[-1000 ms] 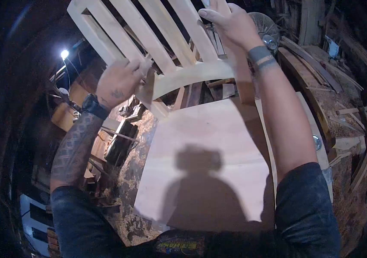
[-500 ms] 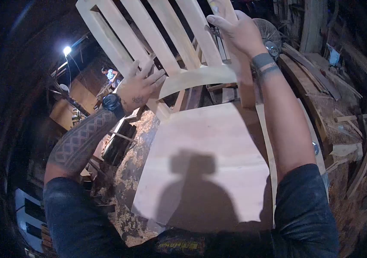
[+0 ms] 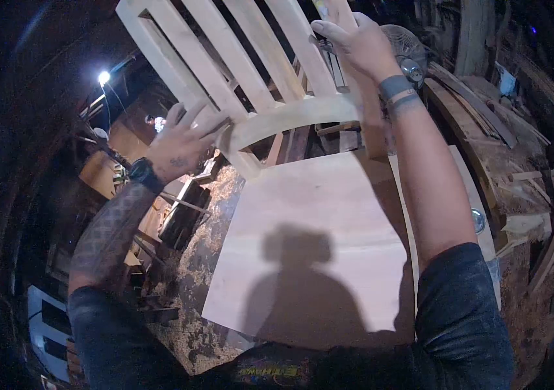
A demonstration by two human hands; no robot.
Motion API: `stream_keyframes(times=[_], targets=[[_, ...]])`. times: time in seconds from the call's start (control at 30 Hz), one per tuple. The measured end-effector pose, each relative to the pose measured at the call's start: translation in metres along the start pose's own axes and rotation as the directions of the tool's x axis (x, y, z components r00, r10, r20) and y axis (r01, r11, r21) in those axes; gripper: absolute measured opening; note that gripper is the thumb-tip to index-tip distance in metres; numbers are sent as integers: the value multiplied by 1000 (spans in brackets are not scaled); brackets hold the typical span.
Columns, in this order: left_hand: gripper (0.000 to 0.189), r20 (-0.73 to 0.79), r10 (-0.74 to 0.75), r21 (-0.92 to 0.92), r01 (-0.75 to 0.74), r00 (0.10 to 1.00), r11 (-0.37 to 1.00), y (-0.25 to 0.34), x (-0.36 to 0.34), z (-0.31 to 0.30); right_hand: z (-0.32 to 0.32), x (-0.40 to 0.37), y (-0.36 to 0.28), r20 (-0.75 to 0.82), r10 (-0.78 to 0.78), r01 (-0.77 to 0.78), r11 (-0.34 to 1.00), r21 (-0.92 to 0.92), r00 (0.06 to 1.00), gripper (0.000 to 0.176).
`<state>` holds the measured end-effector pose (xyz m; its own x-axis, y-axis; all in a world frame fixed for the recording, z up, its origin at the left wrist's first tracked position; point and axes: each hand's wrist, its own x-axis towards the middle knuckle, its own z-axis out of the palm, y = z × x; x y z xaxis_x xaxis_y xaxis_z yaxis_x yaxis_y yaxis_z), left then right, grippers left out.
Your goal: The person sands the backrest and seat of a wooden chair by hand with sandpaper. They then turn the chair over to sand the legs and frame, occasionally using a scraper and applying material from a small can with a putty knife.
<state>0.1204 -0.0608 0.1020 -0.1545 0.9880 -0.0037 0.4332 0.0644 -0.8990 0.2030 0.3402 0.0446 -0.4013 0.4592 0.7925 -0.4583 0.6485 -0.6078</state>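
A pale wooden chair (image 3: pixel 309 208) stands before me, its slatted backrest (image 3: pixel 244 45) rising at the far side of the broad seat. At the upper right my right hand (image 3: pixel 371 49) is wrapped round the right back post, thumb on its front face. My left hand (image 3: pixel 183 140), fingers spread, is at the left back post, fingertips close to the end of the curved lower rail (image 3: pixel 296 120). A shadow of my head and shoulders falls over the seat.
Wood shavings (image 3: pixel 205 240) cover the floor left of the chair. A fan (image 3: pixel 410 68) stands behind the right post. Long boards (image 3: pixel 472 110) lie stacked at the right. A lit bulb (image 3: pixel 103 77) hangs at the upper left, and a person (image 3: pixel 157 123) is in the background.
My left hand has moved left and slightly down, off the front of the lower rail toward the outer side of the left post. My right hand keeps its hold.
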Motion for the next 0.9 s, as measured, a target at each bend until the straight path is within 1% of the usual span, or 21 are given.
stream_keyframes(times=[0.03, 0.07, 0.1, 0.13, 0.2, 0.23, 0.33, 0.37, 0.4, 0.43, 0.47, 0.5, 0.6, 0.63, 0.7, 0.73, 0.77, 0.8, 0.87, 0.9], targets=[[66, -14, -14, -7, 14, 1000, 1000, 10, 12, -4, 1, 0, -1, -2, -9, 9, 1000, 18, 1000, 71], [64, -32, -27, -14, 26, 999, 1000, 16, 22, -6, 2, 2, 1, -12, -9, 9, 1000, -7, 1000, 71], [71, -86, -20, -5, 20, 996, 1000, 19, 28, 8, 3, 3, 6, -25, -7, 6, 999, -32, 1000, 70], [74, -62, -30, -2, 30, 998, 1000, 21, 32, 17, 3, 3, 3, -37, -2, -1, 998, -58, 999, 70], [79, -13, -46, -1, 46, 999, 999, 23, 38, 31, 0, 2, -1, 12, -15, 16, 999, -42, 1000, 70], [84, -22, -18, 96, 20, 1000, 995, 17, 38, 30, -3, 0, -4, 37, -18, 19, 999, -33, 999, 69], [84, -186, -108, 159, 138, 977, 977, -1, 40, 29, 1, 0, 5, -25, -86, 86, 996, -8, 996, 60], [83, -148, -99, 141, 120, 984, 983, -2, 39, 27, -7, -8, -28, -19, 62, -61, 996, 57, 998, 53], [82, -115, -85, 117, 98, 990, 988, 3, 39, 32, -2, -7, -27, 27, 59, -64, 970, 233, 998, 51], [81, -82, -70, 90, 77, 994, 993, 12, 42, 39, 2, -5, -21, 74, 51, -76, 913, 401, 996, 49], [80, -49, -51, 62, 54, 997, 997, 22, 46, 38, 4, -8, -30, 119, 39, -98, 826, 555, 992, 47], [80, 27, -38, 97, 35, 999, 995, 33, 54, 33, -3, -17, -39, 4, 61, -59, 950, 307, 998, 42], [81, 127, -40, 125, 23, 991, 992, 37, 59, 17, -4, -7, -26, 76, 54, -73, 961, 268, 996, 47], [84, 103, -31, 29, 28, 994, 999, 29, 54, 34, -6, -6, -25, 56, 53, -62, 980, 187, 997, 48], [83, 81, 16, 88, -23, 997, 996, 20, 34, 25, -8, -4, -23, 9, 54, -54, 998, 15, 998, 52], [83, 75, 43, 113, -52, 996, 992, 17, 24, 25, -7, -6, -25, -13, 62, -61, 997, 52, 998, 53], [81, 118, 10, 125, -24, 993, 992, 12, 18, 35, -8, -11, -31, -32, 71, -68, 993, 92, 997, 55], [80, 103, 10, 114, -21, 995, 993, 13, 17, 40, -7, -15, -35, -48, 79, -72, 988, 137, 996, 56], [78, 69, -3, 96, -4, 998, 995, 18, 21, 37, -5, -12, -31, -17, 71, -69, 990, 125, 997, 56], [74, 55, -41, 97, 35, 998, 995, 20, 25, 34, -5, -9, -30, -4, 62, -61, 992, 113, 998, 55]])
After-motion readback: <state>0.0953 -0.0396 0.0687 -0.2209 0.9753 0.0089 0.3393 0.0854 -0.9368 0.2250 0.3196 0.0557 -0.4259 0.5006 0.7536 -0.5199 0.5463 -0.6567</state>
